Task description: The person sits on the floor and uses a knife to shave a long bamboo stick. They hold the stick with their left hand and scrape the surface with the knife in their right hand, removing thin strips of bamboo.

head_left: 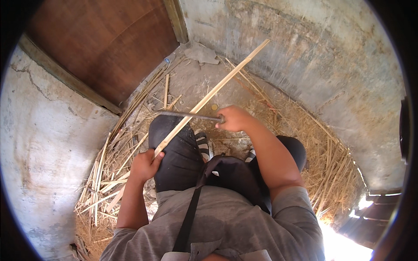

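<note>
I have one pale strip (208,99) at the centre of my view, slanting from the left hand (146,164) up to a free far end; whether it runs on past that hand I cannot tell. One thin knife (203,116) crosses the strip partway along; I can't make out which lies on top. Of two hands, the left is closed around the strip, thumb laid along it; the right (235,118), right of the strip, is curled closed on the knife's handle, fingers folded in. Below the strip I see one dark-clad left leg (174,169), and to its right two striped sandals (202,145) and one black bag (235,172). One yellowish disc (214,107) sits just right of the strip. Left of it lie loose strips (98,187), too many for me to count, and one grey slab (201,54) near its far end. Further left stands one brown panel (109,43); straw (324,174) spreads well to its right.
</note>
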`<state>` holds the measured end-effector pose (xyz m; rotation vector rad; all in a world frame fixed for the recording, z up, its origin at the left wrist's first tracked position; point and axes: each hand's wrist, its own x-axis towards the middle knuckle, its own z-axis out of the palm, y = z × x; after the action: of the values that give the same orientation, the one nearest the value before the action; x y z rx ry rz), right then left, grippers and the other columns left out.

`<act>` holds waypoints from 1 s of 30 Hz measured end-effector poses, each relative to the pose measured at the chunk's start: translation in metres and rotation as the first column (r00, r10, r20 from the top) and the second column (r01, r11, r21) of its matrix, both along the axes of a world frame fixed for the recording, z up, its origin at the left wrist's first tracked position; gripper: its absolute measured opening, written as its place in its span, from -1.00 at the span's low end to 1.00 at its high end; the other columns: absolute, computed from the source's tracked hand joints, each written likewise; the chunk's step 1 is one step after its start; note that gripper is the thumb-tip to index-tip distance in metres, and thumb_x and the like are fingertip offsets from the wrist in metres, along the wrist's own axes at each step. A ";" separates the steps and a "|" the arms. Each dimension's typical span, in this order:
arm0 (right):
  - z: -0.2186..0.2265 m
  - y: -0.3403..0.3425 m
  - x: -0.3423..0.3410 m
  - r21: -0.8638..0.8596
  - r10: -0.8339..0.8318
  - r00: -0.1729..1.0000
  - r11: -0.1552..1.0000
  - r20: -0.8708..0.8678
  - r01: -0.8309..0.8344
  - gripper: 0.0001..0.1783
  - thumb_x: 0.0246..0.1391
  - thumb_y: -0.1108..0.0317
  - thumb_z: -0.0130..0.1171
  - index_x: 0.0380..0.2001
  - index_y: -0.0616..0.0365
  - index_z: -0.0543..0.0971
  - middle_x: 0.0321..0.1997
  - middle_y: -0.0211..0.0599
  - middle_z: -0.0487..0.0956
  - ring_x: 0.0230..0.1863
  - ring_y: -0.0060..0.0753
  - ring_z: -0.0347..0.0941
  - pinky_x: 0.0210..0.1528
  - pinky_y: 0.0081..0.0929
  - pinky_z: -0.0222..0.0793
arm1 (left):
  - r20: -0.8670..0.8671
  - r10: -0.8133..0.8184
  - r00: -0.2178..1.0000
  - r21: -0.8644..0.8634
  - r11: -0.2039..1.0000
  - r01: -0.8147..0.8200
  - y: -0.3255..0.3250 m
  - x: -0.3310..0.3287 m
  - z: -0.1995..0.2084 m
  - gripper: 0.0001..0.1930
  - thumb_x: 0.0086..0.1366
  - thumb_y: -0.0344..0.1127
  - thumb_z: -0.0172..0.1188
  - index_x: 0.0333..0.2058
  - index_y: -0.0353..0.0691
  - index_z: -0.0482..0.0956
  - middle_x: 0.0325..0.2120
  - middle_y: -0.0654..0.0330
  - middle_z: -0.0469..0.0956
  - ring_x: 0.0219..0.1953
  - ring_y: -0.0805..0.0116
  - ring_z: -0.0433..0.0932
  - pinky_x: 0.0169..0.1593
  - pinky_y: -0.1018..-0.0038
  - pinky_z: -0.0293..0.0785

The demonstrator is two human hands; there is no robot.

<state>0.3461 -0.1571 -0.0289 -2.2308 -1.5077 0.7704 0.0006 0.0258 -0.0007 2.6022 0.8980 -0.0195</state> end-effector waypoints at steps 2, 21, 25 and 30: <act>-0.018 -0.010 0.017 0.070 -0.150 0.989 0.986 0.017 0.148 -0.38 0.01 -0.03 0.37 0.00 0.23 0.62 0.00 0.12 0.63 0.06 0.17 0.55 0.11 -0.07 0.46 | 0.006 -0.008 1.000 0.007 1.000 0.008 -0.002 0.003 0.002 -0.42 0.41 0.20 0.10 -0.44 -0.33 0.52 -0.54 -0.24 0.58 -0.36 -0.34 0.60 -0.27 -0.06 0.50; -0.016 0.003 -0.011 0.095 0.026 0.999 0.995 -0.024 -0.023 -0.46 0.01 0.03 0.38 -0.05 0.20 0.65 -0.11 0.12 0.65 -0.02 0.20 0.57 0.05 -0.06 0.49 | -0.030 0.009 1.000 0.023 1.000 -0.008 -0.004 0.005 0.007 -0.41 0.40 0.21 0.11 -0.46 -0.32 0.50 -0.57 -0.22 0.56 -0.38 -0.33 0.59 -0.28 -0.04 0.48; -0.017 -0.005 0.010 0.089 -0.114 0.993 0.990 0.022 0.112 -0.44 0.00 0.00 0.38 -0.04 0.20 0.64 -0.13 0.13 0.66 -0.03 0.21 0.58 0.05 -0.06 0.49 | -0.009 0.003 1.000 0.015 1.000 -0.003 -0.003 0.004 0.005 -0.41 0.40 0.20 0.11 -0.47 -0.32 0.50 -0.57 -0.22 0.56 -0.38 -0.33 0.59 -0.29 -0.03 0.48; -0.031 -0.019 0.038 0.124 -0.422 0.906 0.898 -0.031 0.422 -0.32 0.04 -0.02 0.35 0.07 0.31 0.59 0.04 0.20 0.61 0.10 0.21 0.54 0.16 -0.09 0.45 | -0.014 -0.005 1.000 0.019 1.000 0.005 -0.003 0.006 0.006 -0.40 0.40 0.21 0.11 -0.48 -0.33 0.50 -0.58 -0.23 0.56 -0.38 -0.33 0.59 -0.28 -0.03 0.48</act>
<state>0.3837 -0.1763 -0.0597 -2.3344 -0.9778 0.5232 0.0063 0.0232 0.0051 2.6255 0.9005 -0.0304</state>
